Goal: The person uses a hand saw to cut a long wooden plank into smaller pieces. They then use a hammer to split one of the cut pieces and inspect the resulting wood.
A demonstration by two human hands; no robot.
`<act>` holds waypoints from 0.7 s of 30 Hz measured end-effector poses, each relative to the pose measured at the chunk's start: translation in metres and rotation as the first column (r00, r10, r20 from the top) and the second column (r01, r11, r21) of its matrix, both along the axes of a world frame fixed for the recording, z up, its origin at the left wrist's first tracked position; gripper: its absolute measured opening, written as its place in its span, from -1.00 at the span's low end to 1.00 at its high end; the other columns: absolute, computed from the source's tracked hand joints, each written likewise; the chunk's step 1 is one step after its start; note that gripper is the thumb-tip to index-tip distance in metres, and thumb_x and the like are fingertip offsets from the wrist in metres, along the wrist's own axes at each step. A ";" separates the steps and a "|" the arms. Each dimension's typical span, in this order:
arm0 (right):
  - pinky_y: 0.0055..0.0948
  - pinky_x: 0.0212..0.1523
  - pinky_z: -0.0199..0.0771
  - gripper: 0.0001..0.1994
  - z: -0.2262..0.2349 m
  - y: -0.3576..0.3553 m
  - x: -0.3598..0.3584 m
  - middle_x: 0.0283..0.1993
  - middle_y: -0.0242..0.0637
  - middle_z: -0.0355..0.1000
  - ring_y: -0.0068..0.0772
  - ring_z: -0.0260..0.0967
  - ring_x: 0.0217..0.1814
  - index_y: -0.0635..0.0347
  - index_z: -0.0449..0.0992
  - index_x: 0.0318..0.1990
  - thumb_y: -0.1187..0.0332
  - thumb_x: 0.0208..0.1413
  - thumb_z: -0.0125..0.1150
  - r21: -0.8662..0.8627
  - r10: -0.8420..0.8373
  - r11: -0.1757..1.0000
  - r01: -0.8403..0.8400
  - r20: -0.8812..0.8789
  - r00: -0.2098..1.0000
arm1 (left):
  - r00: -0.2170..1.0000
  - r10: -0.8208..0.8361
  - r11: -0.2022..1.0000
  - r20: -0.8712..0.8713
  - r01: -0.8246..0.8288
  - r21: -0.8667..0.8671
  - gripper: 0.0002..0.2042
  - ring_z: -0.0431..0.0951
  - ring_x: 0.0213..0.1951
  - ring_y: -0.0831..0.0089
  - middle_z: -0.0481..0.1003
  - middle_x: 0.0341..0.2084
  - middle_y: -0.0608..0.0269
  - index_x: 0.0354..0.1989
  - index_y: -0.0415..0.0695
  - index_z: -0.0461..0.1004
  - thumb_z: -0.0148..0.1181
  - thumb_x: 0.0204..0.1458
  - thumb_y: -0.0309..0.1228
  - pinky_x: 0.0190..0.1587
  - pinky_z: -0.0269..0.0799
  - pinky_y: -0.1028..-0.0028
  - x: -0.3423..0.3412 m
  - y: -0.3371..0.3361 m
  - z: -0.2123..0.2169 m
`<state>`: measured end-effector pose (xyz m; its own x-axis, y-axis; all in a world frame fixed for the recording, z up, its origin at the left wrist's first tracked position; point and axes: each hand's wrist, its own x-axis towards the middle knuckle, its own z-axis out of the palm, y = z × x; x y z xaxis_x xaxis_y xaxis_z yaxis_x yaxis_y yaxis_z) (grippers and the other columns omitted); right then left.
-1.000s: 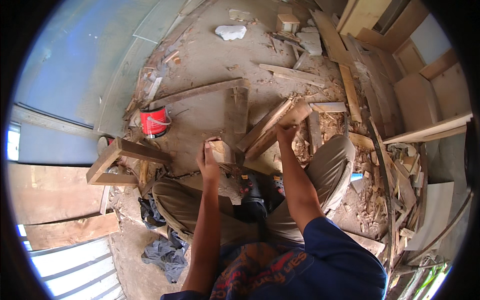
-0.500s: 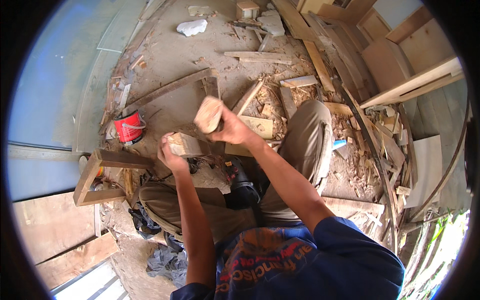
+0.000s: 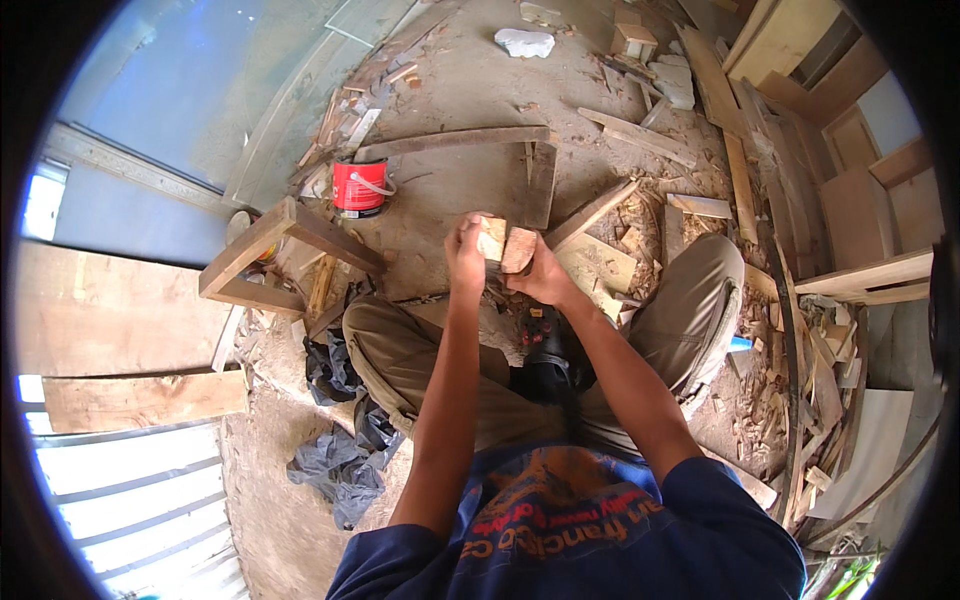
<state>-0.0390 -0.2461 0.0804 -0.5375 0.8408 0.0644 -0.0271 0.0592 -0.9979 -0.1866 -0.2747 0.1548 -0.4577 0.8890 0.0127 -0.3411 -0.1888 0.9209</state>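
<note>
In front of my bent legs I hold two wooden blocks side by side, their cut ends facing up. My left hand is closed around the paler, squarish block. The other block, redder at its end and with a rounded corner, sits in the grip of my right hand. The two ends nearly touch along their inner edges. How far the blocks reach below the hands is hidden. A dark power tool lies partly covered between my legs.
A red can with a handle stands ahead on the left. Wooden frames lie near it, one at the left. Offcuts and shavings litter the ground to the right. Black plastic lies beside my left leg. Boards line the right side.
Both hands have come together, bringing the two blocks from apart to side by side. The right-hand block has come down and turned. My view has swung left.
</note>
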 end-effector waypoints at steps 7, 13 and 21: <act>-0.28 0.19 0.34 -0.14 0.034 0.004 0.011 0.10 -0.01 0.36 -0.14 0.32 0.21 0.37 0.07 0.22 0.42 -0.29 0.43 0.006 0.001 1.000 -0.002 0.159 0.987 | 0.986 0.071 0.997 -0.148 -0.066 0.039 -0.75 0.50 -0.32 0.50 0.52 -0.39 0.23 -0.28 -0.28 0.52 0.06 0.18 -0.31 -0.18 0.38 0.49 0.017 -0.002 0.001; -0.42 0.17 0.32 -0.20 0.053 0.003 0.008 0.12 -0.21 0.31 -0.39 0.25 0.22 0.31 0.05 0.25 0.61 -0.19 0.37 0.048 0.079 0.995 -0.086 0.128 0.989 | 0.980 0.184 0.982 -0.079 -0.180 0.058 -0.77 0.46 -0.32 0.54 0.47 -0.41 0.31 -0.28 -0.24 0.49 0.06 0.19 -0.29 -0.20 0.36 0.51 0.020 -0.005 0.001; -0.38 0.24 0.30 -0.19 0.029 0.008 -0.003 0.20 -0.30 0.30 -0.46 0.23 0.25 0.19 0.10 0.25 0.46 -0.12 0.53 0.046 0.114 0.992 -0.115 0.036 0.993 | 0.991 0.038 0.996 -0.125 -0.048 -0.077 -0.74 0.48 -0.28 0.53 0.48 -0.34 0.29 -0.21 -0.23 0.46 0.03 0.22 -0.25 -0.15 0.39 0.47 -0.003 -0.003 -0.013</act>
<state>-0.0421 -0.2378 0.1090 -0.6325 0.7700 0.0837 -0.0032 0.1055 -0.9944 -0.1891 -0.2773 0.1418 -0.4949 0.8690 0.0017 -0.2169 -0.1254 0.9681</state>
